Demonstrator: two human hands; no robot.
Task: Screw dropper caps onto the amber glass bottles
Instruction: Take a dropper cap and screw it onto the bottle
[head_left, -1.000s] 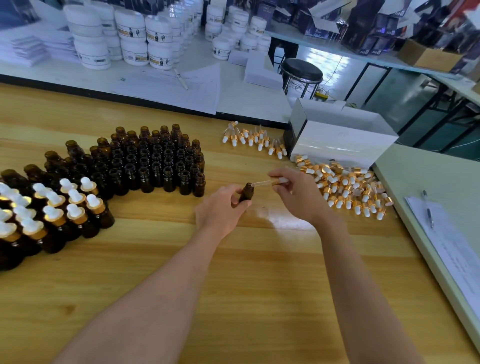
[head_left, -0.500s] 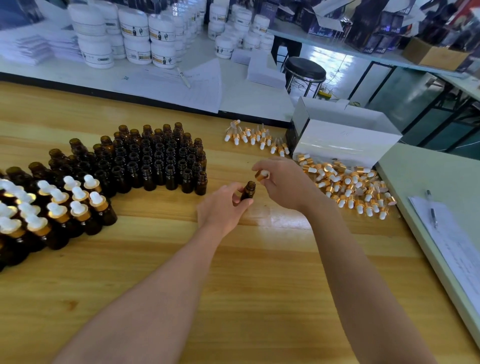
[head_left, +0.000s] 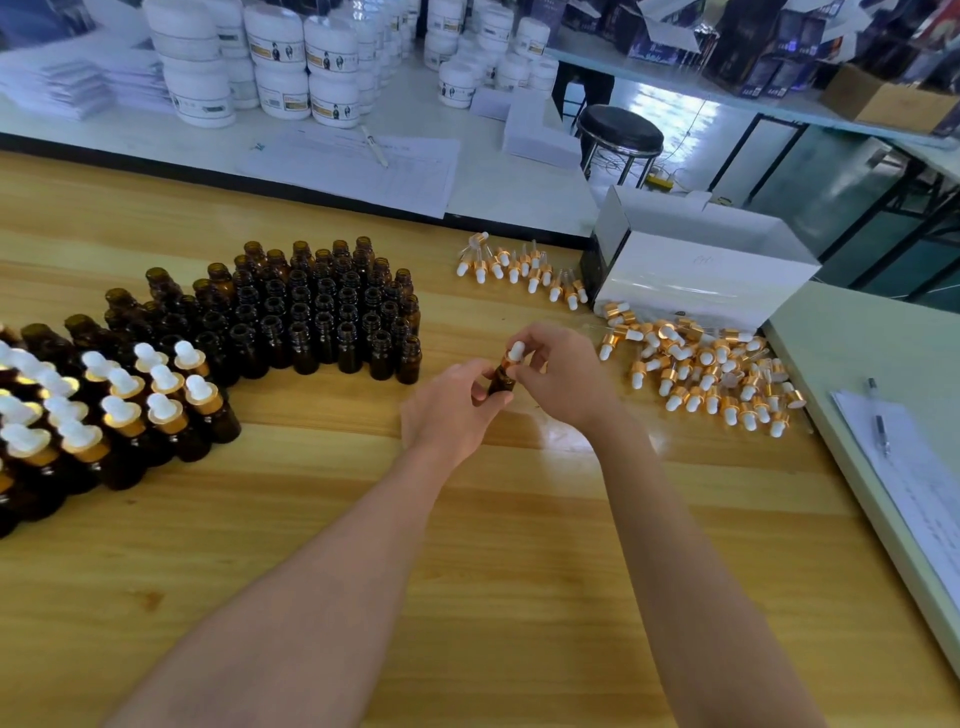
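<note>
My left hand (head_left: 451, 413) grips a small amber glass bottle (head_left: 501, 382) held just above the wooden table (head_left: 467, 545). My right hand (head_left: 563, 376) pinches a gold dropper cap with a white bulb (head_left: 515, 352) that sits on the bottle's neck. A block of uncapped amber bottles (head_left: 322, 317) stands to the left. Capped bottles (head_left: 104, 410) crowd the far left edge. A pile of loose dropper caps (head_left: 706, 371) lies to the right, and a short row of loose caps (head_left: 519, 270) lies behind the hands.
A white cardboard box (head_left: 696, 275) lies at the back right, touching the cap pile. A pale side table (head_left: 852, 353) with papers (head_left: 919, 483) and a pen (head_left: 880, 415) borders the right. White jars (head_left: 280, 67) and a black stool (head_left: 621, 130) stand beyond the table.
My right hand swung the dropper from lying sideways to upright, fed its glass tube into the bottle and set the cap on the neck. My left hand kept its grip on the bottle.
</note>
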